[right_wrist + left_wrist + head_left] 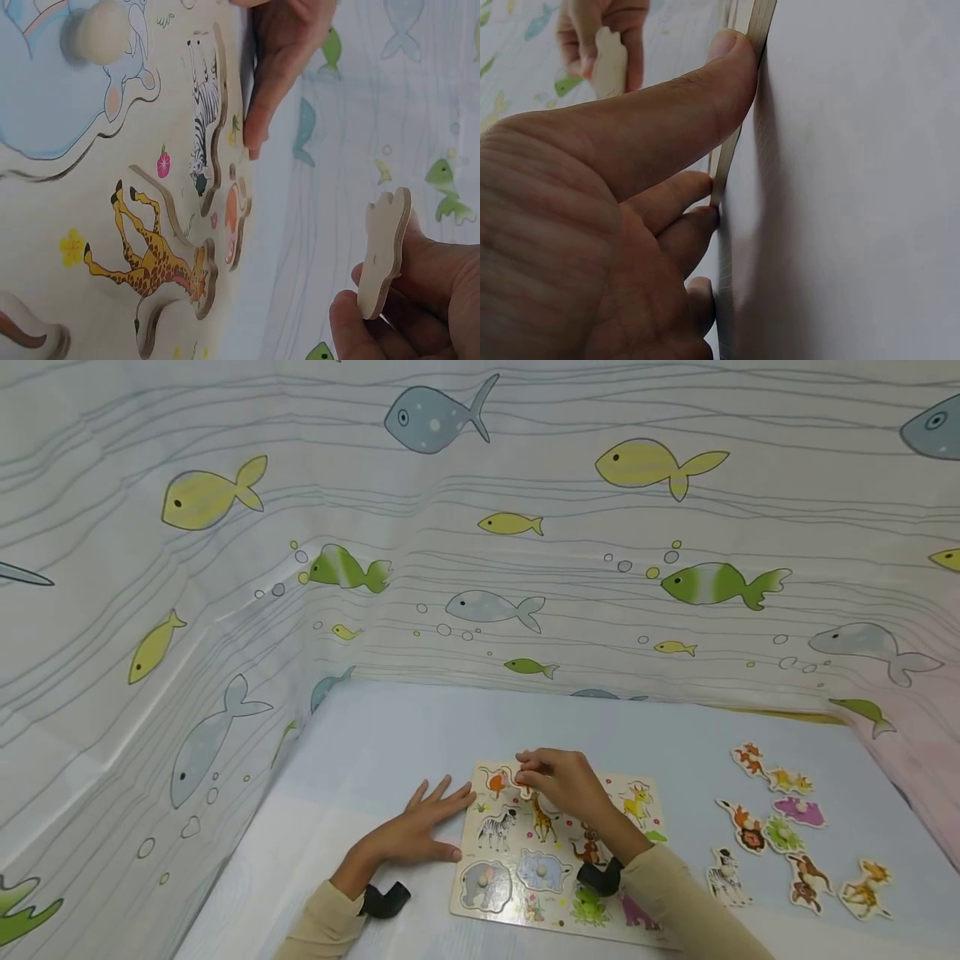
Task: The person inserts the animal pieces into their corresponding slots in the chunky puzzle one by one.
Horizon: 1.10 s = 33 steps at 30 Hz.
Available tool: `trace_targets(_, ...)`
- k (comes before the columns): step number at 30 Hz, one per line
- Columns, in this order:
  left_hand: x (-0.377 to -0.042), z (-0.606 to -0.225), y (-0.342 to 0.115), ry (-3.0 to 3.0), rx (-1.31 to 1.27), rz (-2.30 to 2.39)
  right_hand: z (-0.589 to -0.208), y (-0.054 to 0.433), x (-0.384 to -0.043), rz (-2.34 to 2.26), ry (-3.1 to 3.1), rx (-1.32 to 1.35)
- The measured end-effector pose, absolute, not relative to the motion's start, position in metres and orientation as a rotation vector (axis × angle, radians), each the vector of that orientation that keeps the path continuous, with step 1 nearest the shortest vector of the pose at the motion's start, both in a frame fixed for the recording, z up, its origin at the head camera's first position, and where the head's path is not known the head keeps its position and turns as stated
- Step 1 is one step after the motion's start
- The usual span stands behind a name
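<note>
My right hand pinches a flat wooden puzzle piece above the far side of the animal puzzle board. Its plain back shows in the right wrist view; the picture on it is hidden. Spread out at the board's left edge, my left hand touches that edge with its thumb and fingertips. Two knobbed pieces, a grey elephant and a blue animal, sit in the board's near left slots. Printed recesses show a zebra and a giraffe.
Several loose pieces lie right of the board, among them a zebra, a giraffe, a lion, a green frog and a purple animal. A fish-patterned curtain hangs behind the pale table.
</note>
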State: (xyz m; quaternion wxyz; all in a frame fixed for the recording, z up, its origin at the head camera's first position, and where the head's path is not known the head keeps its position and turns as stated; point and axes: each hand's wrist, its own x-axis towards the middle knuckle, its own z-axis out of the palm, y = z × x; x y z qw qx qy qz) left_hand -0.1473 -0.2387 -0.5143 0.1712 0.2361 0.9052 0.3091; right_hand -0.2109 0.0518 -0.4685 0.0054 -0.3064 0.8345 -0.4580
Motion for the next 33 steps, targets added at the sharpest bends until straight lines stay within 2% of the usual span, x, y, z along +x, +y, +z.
trace_targets(12, -0.147, -0.516, -0.241, 2.571, 0.716, 0.907, -0.474, 0.029, -0.212, -1.457, 2.543, -0.891)
trace_targets(33, -0.147, -0.515, -0.24, 2.554, 0.682, 0.9, -0.508, 0.003, -0.211, -1.506, 2.671, -0.747)
